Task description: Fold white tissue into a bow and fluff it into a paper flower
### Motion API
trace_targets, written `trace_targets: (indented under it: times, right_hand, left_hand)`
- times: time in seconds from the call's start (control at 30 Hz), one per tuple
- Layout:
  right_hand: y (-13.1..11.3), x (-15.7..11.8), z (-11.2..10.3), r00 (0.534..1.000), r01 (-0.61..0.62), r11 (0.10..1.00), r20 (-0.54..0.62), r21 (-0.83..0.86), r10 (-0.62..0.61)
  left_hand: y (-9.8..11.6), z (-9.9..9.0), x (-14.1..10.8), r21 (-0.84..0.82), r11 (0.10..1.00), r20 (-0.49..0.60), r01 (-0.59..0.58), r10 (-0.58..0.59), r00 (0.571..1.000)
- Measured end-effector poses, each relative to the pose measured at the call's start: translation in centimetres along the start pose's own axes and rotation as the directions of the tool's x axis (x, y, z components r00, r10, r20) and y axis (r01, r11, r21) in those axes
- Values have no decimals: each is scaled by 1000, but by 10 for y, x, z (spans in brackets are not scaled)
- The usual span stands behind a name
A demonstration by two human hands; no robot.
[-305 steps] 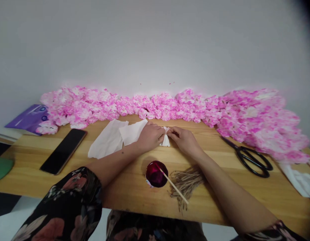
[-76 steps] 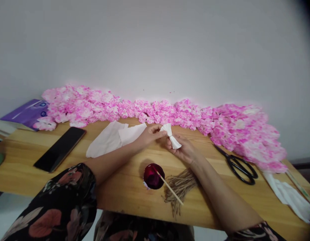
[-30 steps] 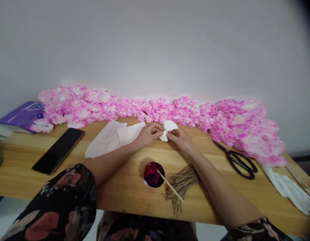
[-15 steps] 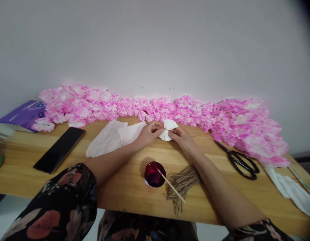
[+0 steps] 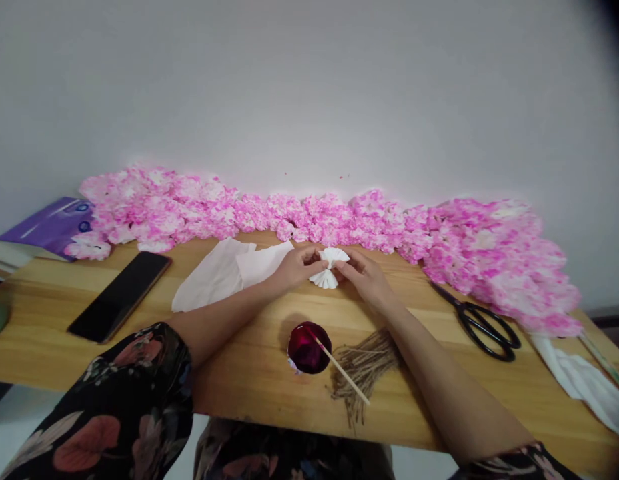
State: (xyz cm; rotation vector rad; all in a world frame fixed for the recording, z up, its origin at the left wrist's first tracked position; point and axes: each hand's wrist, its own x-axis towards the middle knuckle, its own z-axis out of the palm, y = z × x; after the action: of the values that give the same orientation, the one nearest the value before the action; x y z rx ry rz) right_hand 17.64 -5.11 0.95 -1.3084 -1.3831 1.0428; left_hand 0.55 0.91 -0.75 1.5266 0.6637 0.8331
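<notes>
Between my hands is a white pleated paper flower [image 5: 325, 277], pinched in at its middle and fanned out at both ends. My left hand [image 5: 300, 265] grips it from the left, and my right hand [image 5: 363, 275] grips it from the right, thumbs near the gathered centre. White paper sheets [image 5: 214, 277] lie on the table beside my left forearm. Nearer to me stands a small cup of dark red liquid [image 5: 309, 348] with a wooden stick [image 5: 343, 371] leaning out of it. A bundle of brown twine pieces [image 5: 369, 367] lies beside the cup, partly under my right forearm.
Pink and white paper flowers [image 5: 319, 217] are heaped along the wall. At left are a black phone [image 5: 120, 297] and a purple packet [image 5: 52, 225]. Black scissors [image 5: 482, 327] and a crumpled white cloth or tissue [image 5: 584, 380] lie on the wooden table [image 5: 249, 393] at right.
The paper flower has turned in my fingers, tilting its pleated face towards me; its lower fan looks wider. Both hands stay in nearly the same place, still gripping it.
</notes>
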Motion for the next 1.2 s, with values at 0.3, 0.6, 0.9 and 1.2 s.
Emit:
trace_targets:
  times: [0.3, 0.6, 0.9, 1.2]
  right_hand:
    - [-3, 0, 2, 996, 17, 990, -86, 137, -5]
    - [3, -1, 7, 983, -80, 928, -128, 364, 134]
    - [-23, -7, -11, 797, 549, 487, 249, -679, -550]
    - [-11, -3, -11, 836, 499, 419, 294, -759, -463]
  left_hand:
    - [0, -1, 0, -16, 1000, -25, -24, 23, 999]
    - [11, 9, -6, 232, 968, -84, -99, 121, 989]
    - [9, 1, -7, 654, 729, 42, -203, 233, 971]
    - [11, -3, -4, 418, 906, -73, -64, 103, 992]
